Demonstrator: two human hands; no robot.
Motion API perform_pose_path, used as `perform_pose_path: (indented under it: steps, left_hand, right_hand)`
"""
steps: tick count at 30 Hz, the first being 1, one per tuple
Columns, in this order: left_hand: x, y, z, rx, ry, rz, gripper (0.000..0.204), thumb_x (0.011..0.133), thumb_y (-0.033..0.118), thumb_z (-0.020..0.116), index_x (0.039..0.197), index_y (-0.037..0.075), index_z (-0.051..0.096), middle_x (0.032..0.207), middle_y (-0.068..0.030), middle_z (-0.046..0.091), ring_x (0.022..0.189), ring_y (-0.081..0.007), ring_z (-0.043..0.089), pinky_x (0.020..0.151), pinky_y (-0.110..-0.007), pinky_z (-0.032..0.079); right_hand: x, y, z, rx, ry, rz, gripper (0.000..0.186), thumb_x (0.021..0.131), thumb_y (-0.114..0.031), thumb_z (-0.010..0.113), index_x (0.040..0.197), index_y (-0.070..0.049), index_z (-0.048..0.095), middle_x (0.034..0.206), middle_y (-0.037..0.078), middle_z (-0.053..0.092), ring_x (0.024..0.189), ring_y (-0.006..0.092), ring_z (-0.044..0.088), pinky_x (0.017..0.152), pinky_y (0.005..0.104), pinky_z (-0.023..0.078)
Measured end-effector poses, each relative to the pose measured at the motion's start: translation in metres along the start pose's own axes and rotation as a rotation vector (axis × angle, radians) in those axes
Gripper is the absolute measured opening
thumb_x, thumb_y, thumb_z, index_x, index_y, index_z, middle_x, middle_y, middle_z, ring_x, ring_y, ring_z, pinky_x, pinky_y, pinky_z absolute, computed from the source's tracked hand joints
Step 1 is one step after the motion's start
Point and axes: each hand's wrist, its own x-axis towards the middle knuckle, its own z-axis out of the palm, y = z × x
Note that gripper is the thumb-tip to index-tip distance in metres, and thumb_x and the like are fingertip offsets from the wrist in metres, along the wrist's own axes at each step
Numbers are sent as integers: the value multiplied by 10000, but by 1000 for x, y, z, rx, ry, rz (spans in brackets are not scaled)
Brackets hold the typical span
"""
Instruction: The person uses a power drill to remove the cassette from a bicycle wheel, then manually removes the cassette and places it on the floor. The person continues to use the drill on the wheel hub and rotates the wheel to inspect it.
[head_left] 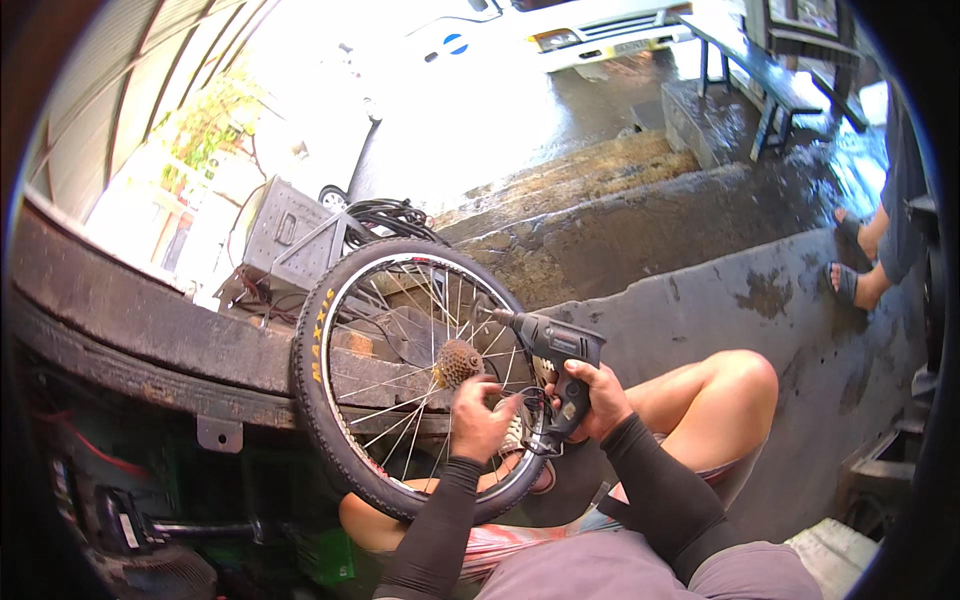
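Note:
A bicycle wheel (315,410) with a black tyre, yellow lettering and silver spokes stands tilted before me. My left hand (478,420) is just below its rear cassette (460,362), fingers loosely curled and apart from the thumb; I see nothing clearly held in it. My right hand (596,400) grips the handle of a dark power drill (555,335), which points up-left across the wheel's right side, its tip near the rim and spokes. A dark cord loops below the drill, between my hands.
A worn ledge (160,300) runs behind the wheel, with a metal box (285,230) and coiled cables (390,212). Concrete steps (580,240) lead toward parked vehicles (580,35). A bench (750,70) stands at upper right; another person's sandalled feet (855,280) are at right.

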Motion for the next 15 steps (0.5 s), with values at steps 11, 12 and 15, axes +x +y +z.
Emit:
perform_pose_path:
  steps: [11, 12, 15]
  left_hand:
    - [45, 59, 54, -1409, -132, -702, 319, 1019, 400, 812, 1137, 187, 607, 778, -8, 654, 495, -125, 565, 383, -300, 439]
    - [43, 63, 55, -1416, -123, -707, 318, 1020, 387, 811, 1146, 177, 610, 779, -20, 663, 494, -126, 570, 387, -302, 448]
    - [40, 52, 64, -1465, -49, -689, 334, 1020, 360, 816, 1174, 138, 619, 803, -43, 696, 492, -133, 584, 398, -309, 465]
  right_hand:
    - [12, 20, -17, 46, -73, 264, 333, 1011, -263, 726, 1198, 10, 684, 974, 89, 728, 848, 222, 720, 737, 369, 618]
    - [12, 23, -24, 49, -65, 272, 335, 1011, -265, 728, 1194, 12, 682, 975, 91, 725, 847, 225, 718, 738, 370, 616]
    - [13, 30, -26, 35, -66, 287, 341, 1013, -275, 733, 1171, 21, 672, 967, 100, 709, 846, 236, 706, 741, 375, 610]
